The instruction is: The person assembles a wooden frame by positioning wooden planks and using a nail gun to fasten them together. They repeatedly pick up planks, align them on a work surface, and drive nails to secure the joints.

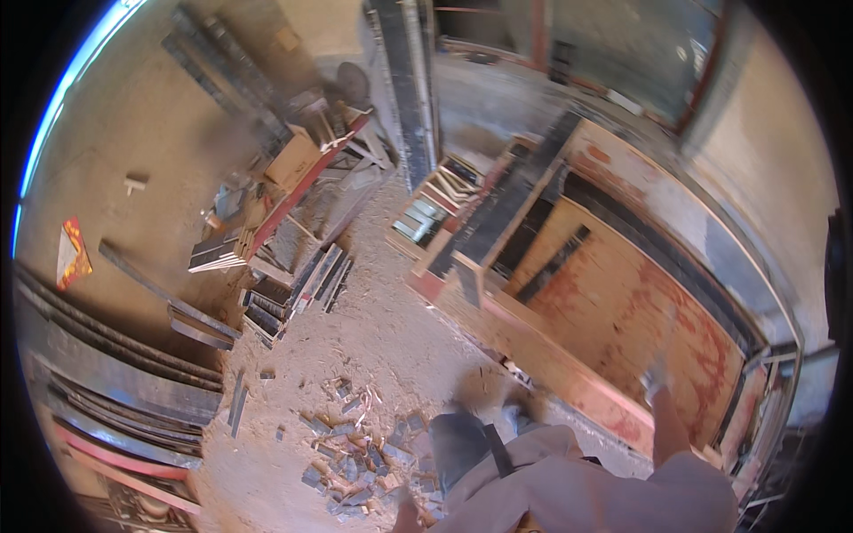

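Note:
My right hand [656, 380] reaches over the near side board [569, 373] of a large open wooden box frame. Motion smears it, and a pale patch shows at its fingers, so I cannot make out whether it holds anything. Below it lies the box's reddish-brown plywood panel [622, 302], stained with red patches. At the lower edge, my left hand [406, 513] shows only in part, blurred, beside a heap of small wood offcuts [364, 462] on the floor. Its fingers cannot be read.
A cluttered red-edged bench [302, 182] carries a cardboard box [293, 163]. Stacked planks [133, 382] line the left side. Dark-edged wood pieces [267, 311] lie below the bench. A dark post [404, 89] stands at the back. Sawdust and chips cover the floor [355, 338].

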Motion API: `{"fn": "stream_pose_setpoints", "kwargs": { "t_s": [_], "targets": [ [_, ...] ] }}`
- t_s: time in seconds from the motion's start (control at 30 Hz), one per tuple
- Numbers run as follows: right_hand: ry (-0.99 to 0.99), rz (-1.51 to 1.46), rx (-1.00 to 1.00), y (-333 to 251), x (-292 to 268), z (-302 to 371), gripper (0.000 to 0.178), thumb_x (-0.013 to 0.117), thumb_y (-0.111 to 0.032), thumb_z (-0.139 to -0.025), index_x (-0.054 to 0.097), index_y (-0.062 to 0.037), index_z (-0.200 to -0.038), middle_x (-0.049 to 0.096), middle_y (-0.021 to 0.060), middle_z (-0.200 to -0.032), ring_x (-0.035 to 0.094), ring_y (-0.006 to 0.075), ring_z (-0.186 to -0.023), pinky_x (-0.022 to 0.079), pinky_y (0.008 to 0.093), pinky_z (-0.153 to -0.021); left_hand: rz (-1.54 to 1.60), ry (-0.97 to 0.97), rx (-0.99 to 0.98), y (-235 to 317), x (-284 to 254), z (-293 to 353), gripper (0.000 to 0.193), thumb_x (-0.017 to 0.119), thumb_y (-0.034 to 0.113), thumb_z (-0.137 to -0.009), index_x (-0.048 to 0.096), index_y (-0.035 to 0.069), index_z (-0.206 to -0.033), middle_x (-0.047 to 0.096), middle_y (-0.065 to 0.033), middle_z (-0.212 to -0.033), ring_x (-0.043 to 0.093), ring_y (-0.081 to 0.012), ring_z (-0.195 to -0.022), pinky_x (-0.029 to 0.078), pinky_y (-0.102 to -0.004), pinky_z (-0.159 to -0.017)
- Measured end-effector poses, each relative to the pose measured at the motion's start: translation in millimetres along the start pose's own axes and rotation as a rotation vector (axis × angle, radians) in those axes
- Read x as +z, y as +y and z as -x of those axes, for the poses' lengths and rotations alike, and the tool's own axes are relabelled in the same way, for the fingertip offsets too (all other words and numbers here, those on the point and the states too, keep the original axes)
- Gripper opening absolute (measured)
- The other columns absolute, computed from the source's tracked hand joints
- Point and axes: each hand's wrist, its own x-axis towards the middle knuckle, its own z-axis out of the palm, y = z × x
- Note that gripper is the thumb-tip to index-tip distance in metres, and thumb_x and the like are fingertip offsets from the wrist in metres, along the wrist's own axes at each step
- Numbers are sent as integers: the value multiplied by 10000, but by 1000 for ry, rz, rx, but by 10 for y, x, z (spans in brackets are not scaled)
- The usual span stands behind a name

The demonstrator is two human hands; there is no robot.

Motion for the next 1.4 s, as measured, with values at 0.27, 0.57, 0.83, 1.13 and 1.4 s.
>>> {"fn": "stream_pose_setpoints", "kwargs": {
  "t_s": [0.27,0.57,0.83,1.13,1.4],
  "targets": [
    [475,51,-122,574,918,1206,316,617,-439,-970,659,-127,-939,604,33,-773,587,157,-680,495,363,-601,2,-160,-213,769,-968,-1374,741,687,480,-919,552,-85,-1380,629,-273,-1342,612,-374,-1234,468,-434,-1044],
    [-571,1068,-385,691,7228,2301,352,648,-381,-962,691,-41,-1046,730,164,-843,704,315,-693,534,424,-628,534,-98,395,4827,-2734,-3751,594,680,363,-992,541,-35,-1410,659,-96,-1142,629,-145,-1031,532,-310,-854],
    [-664,1237,-788,-788,12442,1330,1003,687,-731,-795,528,79,-1365,660,338,-1213,666,451,-1116,535,464,-955,661,36,516,6242,-3664,-4528,580,597,253,-1063,410,-44,-1525,560,-137,-1320,584,-156,-1114,518,-316,-959],
    [-425,1457,-762,-1206,16009,-137,1303,744,-807,-665,344,132,-1476,628,311,-1298,689,401,-1105,567,433,-921,526,-4,-487,5659,-3654,-4315,564,638,269,-1024,461,-46,-1457,607,-134,-1238,627,-197,-1045,553,-323,-864],
    [-630,1353,-779,-1441,16129,-27,624,818,-519,-711,737,20,-1014,755,197,-960,731,353,-914,552,461,-828,545,-21,-443,6197,-4007,-4447,559,659,237,-995,471,-32,-1448,638,-115,-1146,658,-208,-940,567,-317,-778]
  ]
}}
